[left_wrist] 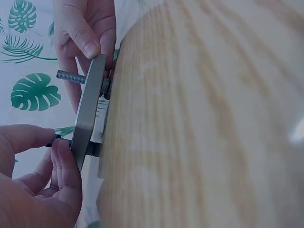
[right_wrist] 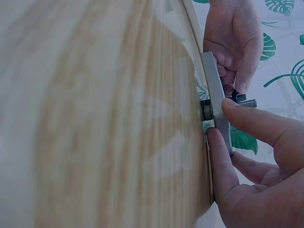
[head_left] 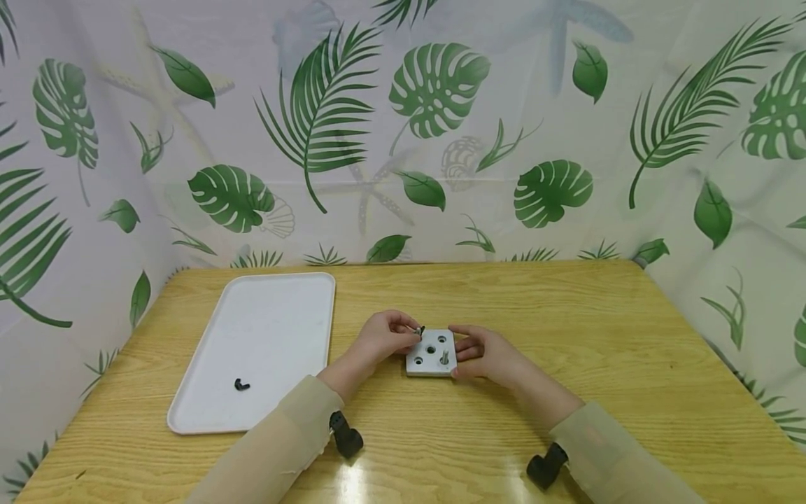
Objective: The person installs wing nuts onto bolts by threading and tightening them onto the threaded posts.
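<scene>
A square metal plate (head_left: 431, 365) with several holes sits slightly above the tabletop, bolt heads (left_wrist: 93, 149) beneath it. One threaded bolt (head_left: 444, 358) stands up bare through its near right corner. At the far left corner my left hand (head_left: 385, 336) pinches a small black piece (left_wrist: 52, 141) between thumb and fingers, on the end of another upright bolt. My right hand (head_left: 490, 357) grips the plate's right edge, thumb on the near corner and fingers along the side. The exact shape of the pinched piece is mostly hidden by the fingertips.
A white tray (head_left: 277, 315) lies on the left of the wooden table (head_left: 567, 315), with a small bent black piece (head_left: 242, 385) on it. Behind the table hangs a leaf-patterned cloth (head_left: 371, 140). Black wrist cameras (head_left: 346, 435) are on both sleeves.
</scene>
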`<state>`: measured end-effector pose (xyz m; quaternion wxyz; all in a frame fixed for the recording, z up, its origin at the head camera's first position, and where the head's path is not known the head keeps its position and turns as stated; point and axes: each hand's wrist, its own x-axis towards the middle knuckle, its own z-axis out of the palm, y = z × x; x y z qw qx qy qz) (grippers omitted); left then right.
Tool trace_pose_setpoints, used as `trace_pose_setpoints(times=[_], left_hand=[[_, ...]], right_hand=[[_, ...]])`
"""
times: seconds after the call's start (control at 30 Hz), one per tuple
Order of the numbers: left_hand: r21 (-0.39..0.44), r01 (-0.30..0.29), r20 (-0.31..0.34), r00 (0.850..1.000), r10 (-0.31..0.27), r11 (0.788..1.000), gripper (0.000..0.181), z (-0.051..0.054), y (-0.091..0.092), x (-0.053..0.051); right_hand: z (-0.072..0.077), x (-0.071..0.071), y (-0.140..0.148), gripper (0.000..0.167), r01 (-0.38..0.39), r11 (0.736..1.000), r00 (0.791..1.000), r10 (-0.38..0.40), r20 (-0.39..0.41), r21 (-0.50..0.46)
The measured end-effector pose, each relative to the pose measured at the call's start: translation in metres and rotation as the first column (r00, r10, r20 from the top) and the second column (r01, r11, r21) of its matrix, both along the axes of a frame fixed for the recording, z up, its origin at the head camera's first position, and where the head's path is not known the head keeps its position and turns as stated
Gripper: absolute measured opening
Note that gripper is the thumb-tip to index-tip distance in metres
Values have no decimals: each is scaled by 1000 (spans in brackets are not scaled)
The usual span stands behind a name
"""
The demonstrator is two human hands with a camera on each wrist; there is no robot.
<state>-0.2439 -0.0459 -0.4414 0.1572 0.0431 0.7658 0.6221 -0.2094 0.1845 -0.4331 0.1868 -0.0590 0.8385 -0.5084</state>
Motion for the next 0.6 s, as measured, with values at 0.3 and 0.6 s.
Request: trace_pose_setpoints(times=[0.3, 0.6], left_hand=[[-1, -22, -2, 1000, 22, 1000, 16, 0, 1, -1], [17, -46, 14, 999, 46, 999, 8, 0, 1, 0]], right_hand=[[0, 0, 0, 85, 3, 1000, 1000, -3, -7, 5], [0, 1, 0, 85, 2, 1000, 1000, -2, -7, -3]])
